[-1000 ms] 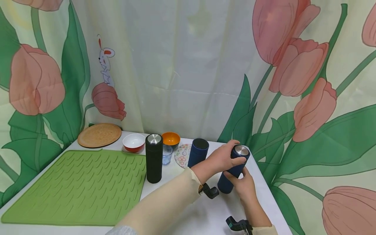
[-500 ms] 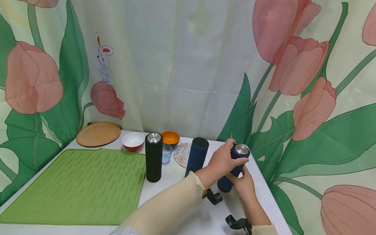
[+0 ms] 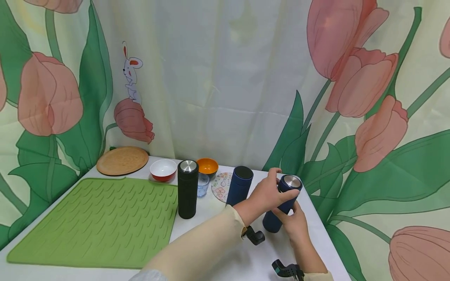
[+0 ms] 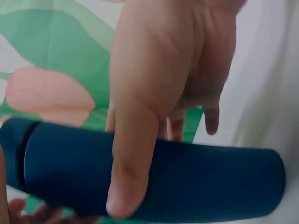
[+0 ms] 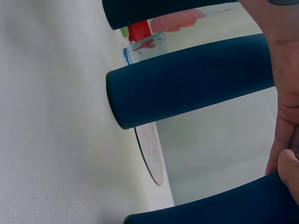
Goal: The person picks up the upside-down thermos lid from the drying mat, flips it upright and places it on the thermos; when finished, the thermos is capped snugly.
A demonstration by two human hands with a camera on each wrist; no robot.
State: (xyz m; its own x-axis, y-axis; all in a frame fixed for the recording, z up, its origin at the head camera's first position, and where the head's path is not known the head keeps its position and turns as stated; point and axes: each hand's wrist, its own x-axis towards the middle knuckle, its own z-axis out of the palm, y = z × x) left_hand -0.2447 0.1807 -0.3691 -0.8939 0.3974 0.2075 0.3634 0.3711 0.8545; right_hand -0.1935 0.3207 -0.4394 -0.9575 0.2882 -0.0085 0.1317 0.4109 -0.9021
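Near the table's right edge a dark blue thermos (image 3: 272, 221) with a steel-topped lid (image 3: 291, 181) leans slightly in the head view. My left hand (image 3: 265, 195) grips its upper end, thumb in front and fingers behind. Lower down, my right hand (image 3: 296, 226) holds the body, its thumb laid across the thermos in the left wrist view. The base is close to the tabletop; whether it touches, I cannot tell. A second blue thermos (image 3: 240, 183) stands upright just left, partly behind the left forearm. Further left is a black thermos (image 3: 187, 191) with a steel top.
A green mat (image 3: 102, 222) covers the table's left part. Along the back are a round wooden board (image 3: 122, 160), a red-and-white bowl (image 3: 163, 169), an orange bowl (image 3: 207, 166), a clear glass (image 3: 202, 185) and a flowered disc (image 3: 220, 187). A tulip-printed curtain (image 3: 225, 86) hangs behind.
My left hand has turned slightly about the top of the thermos, its thumb and wrist shifting a little right. The right hand and the thermos stay nearly where they were. The view has shifted slightly.
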